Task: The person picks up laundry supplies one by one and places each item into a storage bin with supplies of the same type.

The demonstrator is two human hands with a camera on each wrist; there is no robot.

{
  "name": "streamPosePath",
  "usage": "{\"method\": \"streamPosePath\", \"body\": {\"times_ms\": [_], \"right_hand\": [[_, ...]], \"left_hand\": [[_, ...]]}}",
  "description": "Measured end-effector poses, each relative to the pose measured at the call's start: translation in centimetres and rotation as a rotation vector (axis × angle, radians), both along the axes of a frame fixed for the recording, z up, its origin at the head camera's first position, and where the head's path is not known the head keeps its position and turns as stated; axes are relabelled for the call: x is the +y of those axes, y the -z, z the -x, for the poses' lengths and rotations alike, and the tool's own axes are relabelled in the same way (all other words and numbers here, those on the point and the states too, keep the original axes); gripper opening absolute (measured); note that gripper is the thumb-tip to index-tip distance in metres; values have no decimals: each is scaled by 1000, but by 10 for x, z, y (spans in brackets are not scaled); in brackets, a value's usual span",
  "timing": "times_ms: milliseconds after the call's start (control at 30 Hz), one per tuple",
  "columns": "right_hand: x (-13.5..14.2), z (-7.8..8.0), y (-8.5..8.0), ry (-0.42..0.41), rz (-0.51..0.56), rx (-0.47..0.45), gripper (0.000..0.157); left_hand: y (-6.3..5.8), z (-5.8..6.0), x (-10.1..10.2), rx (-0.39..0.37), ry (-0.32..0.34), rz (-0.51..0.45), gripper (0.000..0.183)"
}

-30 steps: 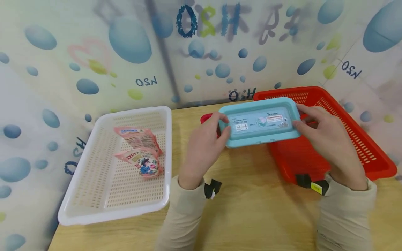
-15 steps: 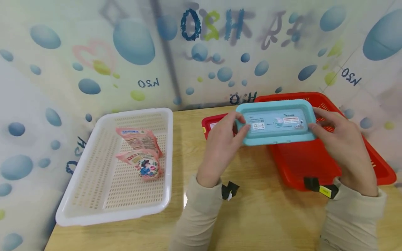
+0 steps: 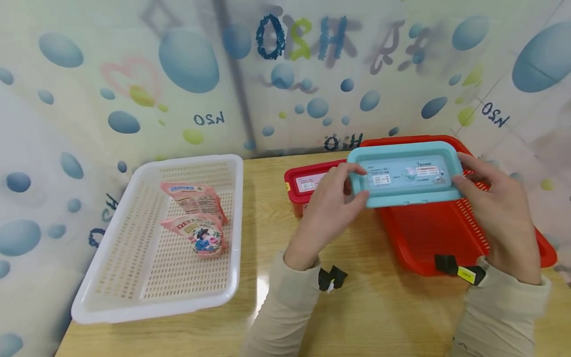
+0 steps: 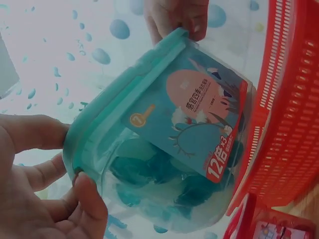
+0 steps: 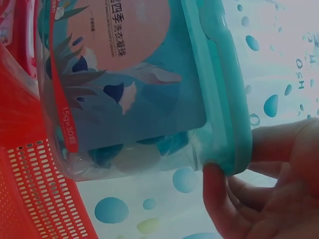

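Observation:
A clear tub of laundry pods with a turquoise lid (image 3: 403, 196) is held up between both hands. My left hand (image 3: 327, 210) pinches the left end of its lid; in the left wrist view, thumb and fingers grip the rim. The lid's right end is pinched by my right hand (image 3: 501, 208), thumb and fingers on the rim in the right wrist view. Blue and green pods (image 4: 149, 174) show through the tub's wall. Behind the left hand a second tub with a red lid (image 3: 305, 178) stands on the table, partly hidden.
The red basket (image 3: 401, 248) lies behind and below the held tub, at the right. At the left is a white basket (image 3: 120, 310) with two pink bags (image 3: 207, 240) in it. A patterned wall (image 3: 285, 119) closes off the wooden table's (image 3: 357, 307) back edge.
Both hands have carried the turquoise-lidded tub to the right, over the red basket. More of the red-lidded tub shows now. The pink bags stay in the white basket.

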State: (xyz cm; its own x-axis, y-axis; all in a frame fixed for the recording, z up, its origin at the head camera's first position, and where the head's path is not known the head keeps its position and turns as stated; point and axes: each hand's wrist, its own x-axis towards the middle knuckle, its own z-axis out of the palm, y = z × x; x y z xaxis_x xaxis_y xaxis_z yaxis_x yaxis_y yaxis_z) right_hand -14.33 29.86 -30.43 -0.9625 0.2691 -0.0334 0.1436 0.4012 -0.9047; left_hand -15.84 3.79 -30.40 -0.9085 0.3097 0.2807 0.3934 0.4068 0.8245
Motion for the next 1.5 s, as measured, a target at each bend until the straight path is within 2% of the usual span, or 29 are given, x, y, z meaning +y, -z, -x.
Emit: {"method": "streamPosePath", "body": {"times_ms": [233, 333, 467, 600, 867, 1033, 1333, 1500], "right_hand": [[4, 5, 2, 67, 7, 36, 49], [5, 6, 2, 89, -30, 57, 47], [7, 6, 2, 88, -47, 68, 46], [12, 4, 2, 79, 7, 60, 48], [21, 6, 3, 178, -53, 120, 41], [23, 7, 3, 195, -16, 109, 43], [26, 7, 2, 236, -54, 105, 45], [28, 7, 4, 247, -59, 116, 42]], "left_hand": [[3, 4, 5, 35, 44, -58, 30], [5, 6, 6, 46, 58, -69, 29], [9, 10, 8, 58, 64, -52, 27], [13, 12, 11, 57, 70, -31, 25], [18, 13, 24, 69, 104, -12, 24], [19, 12, 30, 73, 105, -3, 24], [23, 14, 37, 92, 121, 17, 25], [29, 17, 40, 138, 149, 28, 25]]}}
